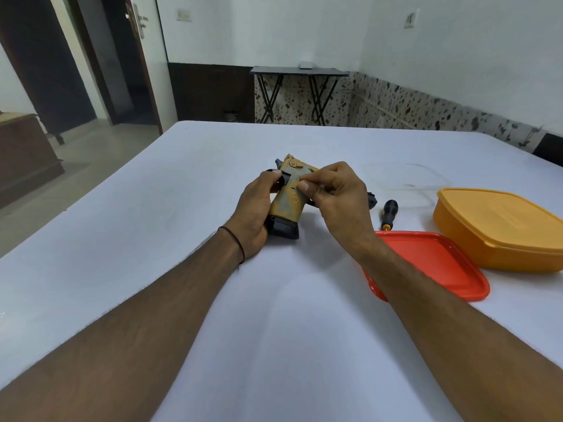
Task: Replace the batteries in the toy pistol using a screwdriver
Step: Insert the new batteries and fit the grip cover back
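Note:
A tan and grey toy pistol [288,205] with a black base lies on the white table [152,239], grip end toward me. My left hand [255,214] grips the pistol's grip from the left side. My right hand [338,199] reaches over the body, thumb and forefinger pinching at a small part on the pistol's side. A screwdriver [388,212] with a black and yellow handle lies on the table just right of my right hand, untouched. The barrel end is hidden behind my right hand. No batteries are visible.
A red lid [438,266] lies flat at the right, partly under my right forearm. An orange container [502,229] stands behind it. A clear plastic lid or tray [408,178] lies farther back. A small folding table [298,86] stands by the far wall.

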